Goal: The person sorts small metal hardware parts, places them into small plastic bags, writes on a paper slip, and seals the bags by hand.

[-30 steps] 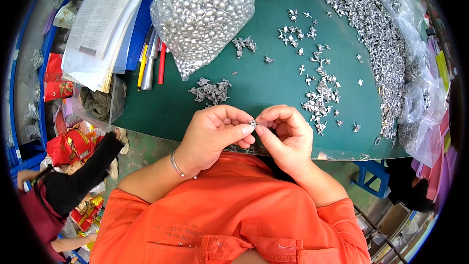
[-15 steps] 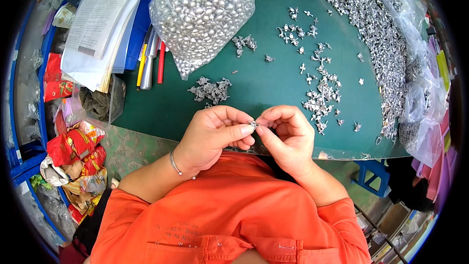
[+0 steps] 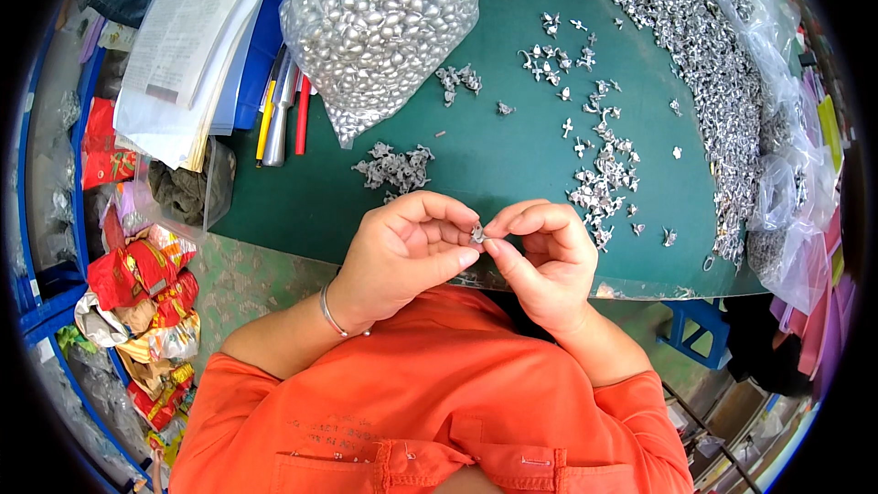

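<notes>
Above the near edge of the green table [image 3: 512,151], my two hands meet at the fingertips. Between them is a small silver metal piece [image 3: 477,234], too small to make out in detail. My left hand [image 3: 407,242] pinches it from the left, thumb below and forefinger above. From the other side, my right hand [image 3: 541,261] grips it with thumb and forefinger, its other fingers curled. Just beyond my left hand lies a small heap of similar metal pieces [image 3: 395,167]. Farther right, a looser scatter of pieces [image 3: 604,178] spreads over the tabletop.
A clear bag of shiny silver beads [image 3: 384,27] stands at the back. Papers [image 3: 192,27], a yellow pen [image 3: 266,123] and a red pen [image 3: 302,117] lie at left. A long bank of metal parts [image 3: 722,101] lines the right side, beside plastic bags [image 3: 777,192].
My left thumb has slid slightly down and its fingers have lifted a little, so the metal piece shows more upright between my fingertips. My right hand has shifted slightly right.
</notes>
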Tool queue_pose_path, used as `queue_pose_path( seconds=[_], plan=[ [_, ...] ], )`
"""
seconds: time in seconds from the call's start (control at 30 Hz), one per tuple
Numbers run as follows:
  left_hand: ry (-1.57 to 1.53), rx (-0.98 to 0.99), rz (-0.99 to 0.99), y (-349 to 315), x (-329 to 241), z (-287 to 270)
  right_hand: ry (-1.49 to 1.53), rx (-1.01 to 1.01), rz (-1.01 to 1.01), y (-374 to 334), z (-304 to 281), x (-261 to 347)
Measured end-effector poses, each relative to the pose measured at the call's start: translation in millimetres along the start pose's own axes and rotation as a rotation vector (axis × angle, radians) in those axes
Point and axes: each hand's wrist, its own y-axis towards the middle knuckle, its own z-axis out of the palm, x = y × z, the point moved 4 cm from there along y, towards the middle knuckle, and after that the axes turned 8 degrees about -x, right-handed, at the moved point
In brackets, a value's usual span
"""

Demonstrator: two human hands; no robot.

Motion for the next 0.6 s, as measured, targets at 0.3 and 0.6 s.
queue_pose_path(
  seconds=[0.3, 0.6],
  plan=[
    [0.259, -0.016, 0.31, -7.8, -7.7, -0.8, -0.036, 0.044, -0.034, -1.1, 9.5, 4.3],
    [1.285, -0.289, 0.894, -5.8, -53.2, -40.2, -0.892, 0.384, -0.411, 46.5, 43.2, 5.7]
  ],
)
